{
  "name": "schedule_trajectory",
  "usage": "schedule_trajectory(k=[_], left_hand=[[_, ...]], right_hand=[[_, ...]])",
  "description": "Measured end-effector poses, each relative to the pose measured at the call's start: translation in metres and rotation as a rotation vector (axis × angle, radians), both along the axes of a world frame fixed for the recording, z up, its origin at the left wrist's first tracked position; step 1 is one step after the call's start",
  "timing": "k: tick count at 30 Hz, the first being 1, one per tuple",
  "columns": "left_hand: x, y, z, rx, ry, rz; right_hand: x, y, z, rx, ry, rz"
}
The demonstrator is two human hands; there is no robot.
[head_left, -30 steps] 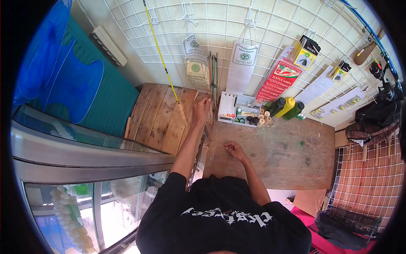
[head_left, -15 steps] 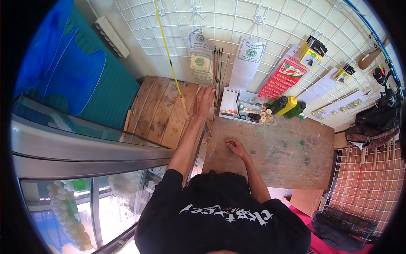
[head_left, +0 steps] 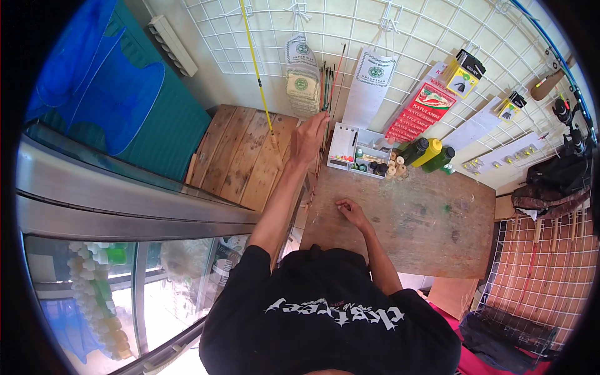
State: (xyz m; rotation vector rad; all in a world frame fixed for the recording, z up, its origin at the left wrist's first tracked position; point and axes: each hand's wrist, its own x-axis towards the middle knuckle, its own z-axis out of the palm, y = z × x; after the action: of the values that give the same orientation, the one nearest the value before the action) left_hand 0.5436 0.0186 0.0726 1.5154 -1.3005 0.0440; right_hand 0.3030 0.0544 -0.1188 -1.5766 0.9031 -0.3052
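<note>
My left hand [head_left: 309, 139] reaches far forward past the table's left edge, its fingers pinched round a thin reddish rod [head_left: 337, 78]. That rod leans up and right, apart from a bundle of thin dark and green rods [head_left: 327, 87] standing against the wall grid. Over the left part of the wooden table [head_left: 406, 212] is my right hand [head_left: 353, 214], fingers curled in; whether anything is in them is hidden. Ahead of it sits a white compartment tray [head_left: 342, 164] with small bottles and small bright pieces.
Wooden spools [head_left: 395, 167] and dark, yellow and green bottles [head_left: 429, 152] stand right of the tray. Packets [head_left: 302, 81] hang on the white wire grid. A yellow rod [head_left: 255, 59] leans over the slatted wooden surface [head_left: 228, 156] at left. A metal-framed glass panel [head_left: 137, 209] flanks my left arm.
My left hand has moved slightly right and turned, and a thin reddish rod now slants away from the bundle. My right hand has hardly moved.
</note>
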Motion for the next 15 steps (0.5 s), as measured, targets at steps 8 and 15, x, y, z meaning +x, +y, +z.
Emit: schedule_trajectory(k=[8, 15], left_hand=[[0.002, 0.004, 0.043, -0.076, 0.163, -0.002], [0.001, 0.010, 0.076, -0.166, 0.116, -0.067]], right_hand=[[0.000, -0.004, -0.009, 0.019, -0.071, 0.043], [0.021, -0.020, 0.021, -0.070, -0.136, 0.102]])
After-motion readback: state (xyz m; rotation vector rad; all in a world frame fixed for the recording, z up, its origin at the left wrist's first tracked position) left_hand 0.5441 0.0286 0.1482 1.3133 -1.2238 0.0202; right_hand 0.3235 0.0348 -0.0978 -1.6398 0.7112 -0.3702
